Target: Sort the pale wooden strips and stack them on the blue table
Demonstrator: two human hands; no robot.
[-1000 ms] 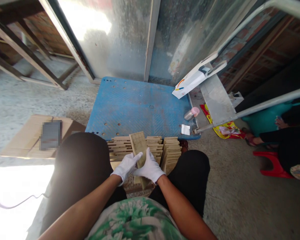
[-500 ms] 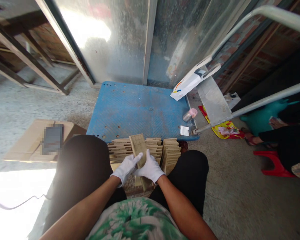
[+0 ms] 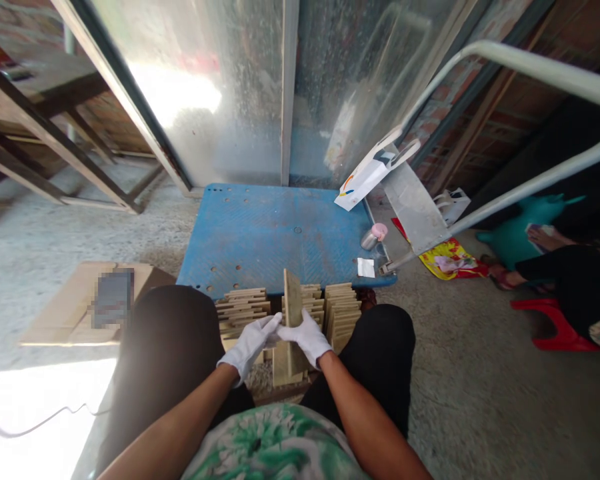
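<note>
A flat, pale wooden board [image 3: 293,293] stands on edge between my knees, its long side pointing away from me. My white-gloved right hand [image 3: 307,339] grips it, with the thumb across the left side. My left hand [image 3: 250,343], also gloved in white, has its fingers stretched towards the board, the tips close to my right thumb; whether they touch is unclear. Just beyond are stacked rows of similar boards: a left stack [image 3: 243,310], a middle one partly hidden by the held board, and a right stack [image 3: 341,313]. Another board [image 3: 279,370] lies below the held one.
A blue platform trolley [image 3: 250,227] with a metal handle [image 3: 510,183] stands ahead. On it are a white paper bag [image 3: 367,177], a pink-lidded flask [image 3: 374,235] and white paper [image 3: 366,267]. A cardboard box [image 3: 65,300] is at left. Another person sits at far right by a red stool [image 3: 555,327].
The board has turned from its broad face up to standing on edge. My left thumb has come off its face, while my right hand keeps its grip. The view has shifted slightly.
</note>
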